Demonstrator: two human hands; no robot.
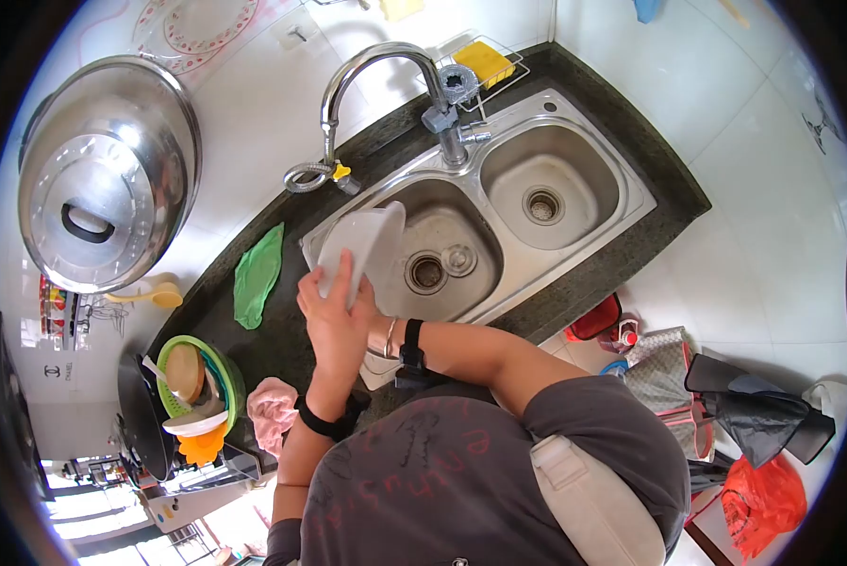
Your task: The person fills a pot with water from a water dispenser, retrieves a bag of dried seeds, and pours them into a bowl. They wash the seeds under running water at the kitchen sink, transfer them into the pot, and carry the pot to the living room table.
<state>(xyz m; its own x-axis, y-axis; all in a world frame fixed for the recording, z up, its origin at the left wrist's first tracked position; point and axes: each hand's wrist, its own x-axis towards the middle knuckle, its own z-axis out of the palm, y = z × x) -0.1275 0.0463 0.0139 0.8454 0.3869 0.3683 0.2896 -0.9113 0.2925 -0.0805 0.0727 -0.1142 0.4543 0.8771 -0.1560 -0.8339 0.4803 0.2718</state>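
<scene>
A white bowl [360, 247] is tipped on its side over the left edge of the left sink basin [475, 219]. My left hand [334, 307] holds it, with its fingers laid along the bowl's outer side. Crossing in from the right, my right hand [371, 316] is close against the bowl and the left hand. Most of its fingers are hidden behind my left hand, so its grip does not show. In the left basin, a small clear round dish [458, 260] lies beside the drain [426, 272].
Above the sink arches a chrome faucet [376, 49]. A yellow sponge [485, 63] sits in a wire rack. On the dark counter [296, 311] lie a green cloth [257, 275] and a pink cloth [272, 415], near a green basket [171, 360] of dishes. A large lidded pot [107, 174] stands left.
</scene>
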